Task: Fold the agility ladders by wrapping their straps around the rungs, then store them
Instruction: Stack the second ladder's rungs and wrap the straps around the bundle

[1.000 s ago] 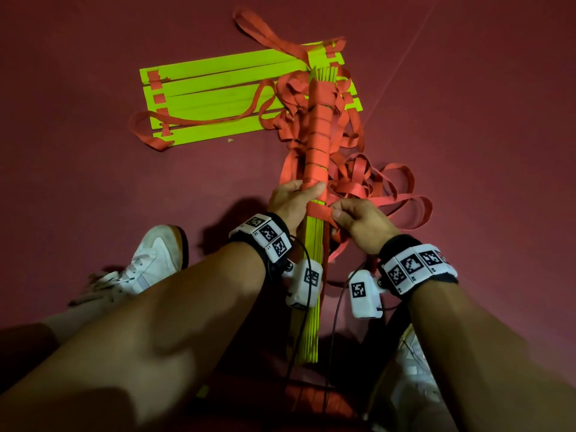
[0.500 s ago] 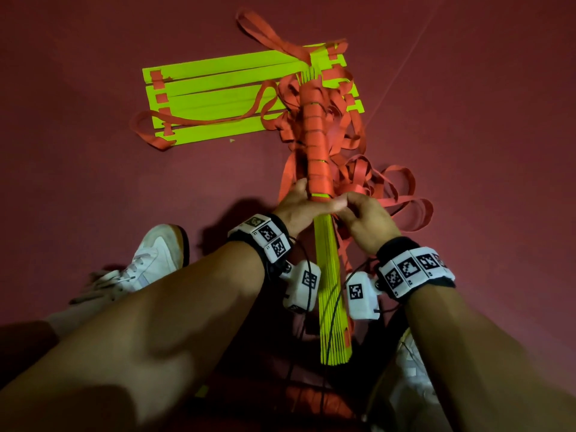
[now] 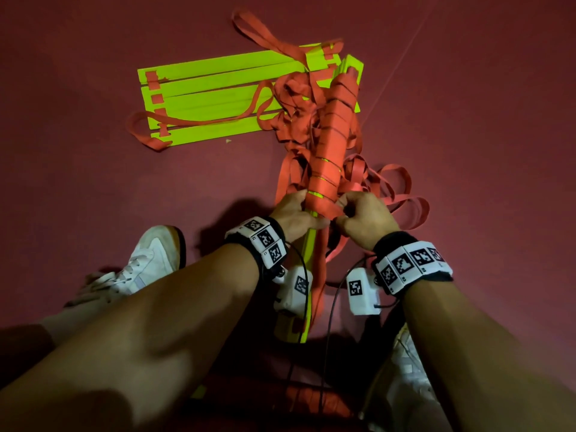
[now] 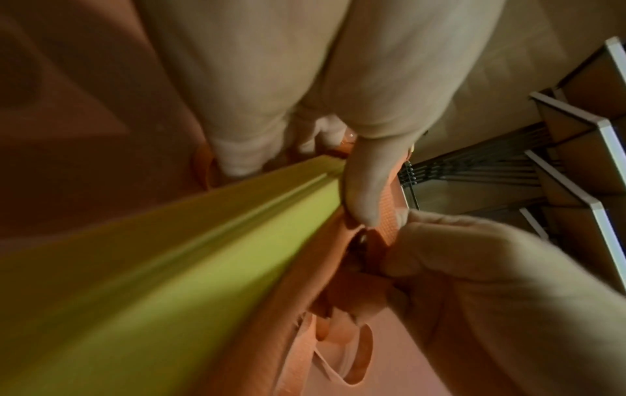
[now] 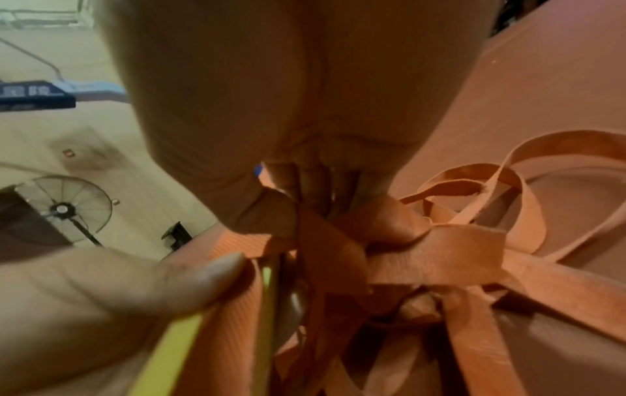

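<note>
A stack of neon-yellow rungs (image 3: 307, 275) stands on end between my knees, its upper half bound in red strap (image 3: 332, 145). My left hand (image 3: 296, 213) grips the bundle (image 4: 169, 268) just below the wrapped part, thumb across the front. My right hand (image 3: 361, 213) pinches a loose length of the red strap (image 5: 338, 241) against the bundle's right side. Loose strap loops (image 3: 392, 188) trail on the floor to the right. A second ladder (image 3: 218, 98) lies flat behind, its rungs side by side and its strap slack.
The floor (image 3: 93, 182) is dark red matting. My white shoes (image 3: 149, 260) sit at either side of the bundle's foot. Cables from the wrist cameras hang beside the rungs. A pedestal fan (image 5: 64, 209) and shelving (image 4: 576, 160) stand farther off.
The bundle has tilted so its top leans right. Another turn of strap lies around the rungs, and both hands have shifted slightly down the bundle.
</note>
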Action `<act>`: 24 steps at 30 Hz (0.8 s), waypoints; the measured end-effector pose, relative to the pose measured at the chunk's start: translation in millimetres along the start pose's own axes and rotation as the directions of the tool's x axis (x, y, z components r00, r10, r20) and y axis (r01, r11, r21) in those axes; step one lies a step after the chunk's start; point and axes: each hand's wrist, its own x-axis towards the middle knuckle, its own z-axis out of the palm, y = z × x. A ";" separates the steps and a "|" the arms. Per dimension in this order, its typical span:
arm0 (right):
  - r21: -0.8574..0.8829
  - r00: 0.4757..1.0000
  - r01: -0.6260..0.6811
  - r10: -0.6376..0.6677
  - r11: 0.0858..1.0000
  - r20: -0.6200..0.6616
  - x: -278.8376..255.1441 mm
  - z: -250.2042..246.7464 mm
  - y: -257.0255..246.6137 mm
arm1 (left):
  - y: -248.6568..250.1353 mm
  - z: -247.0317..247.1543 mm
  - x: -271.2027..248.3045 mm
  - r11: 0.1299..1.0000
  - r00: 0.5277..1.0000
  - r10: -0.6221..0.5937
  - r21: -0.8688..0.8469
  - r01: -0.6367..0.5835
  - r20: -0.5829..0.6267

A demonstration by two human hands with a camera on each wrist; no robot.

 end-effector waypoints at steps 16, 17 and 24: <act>-0.250 0.989 -0.082 0.048 0.965 -0.138 2.5 -3.3 -1.2 | 36.7 -2.7 -9.5 0.984 0.974 0.160 -0.054 -0.170 -0.161; -0.246 0.988 -0.078 0.043 0.966 -0.146 2.9 -4.2 -1.9 | 39.6 -4.7 -9.5 0.983 0.973 0.174 -0.038 -0.182 -0.151; -0.046 0.979 0.063 -0.071 0.997 -0.191 3.1 -8.9 -9.6 | 70.1 -17.7 -20.0 0.968 0.965 0.252 0.022 -0.251 -0.072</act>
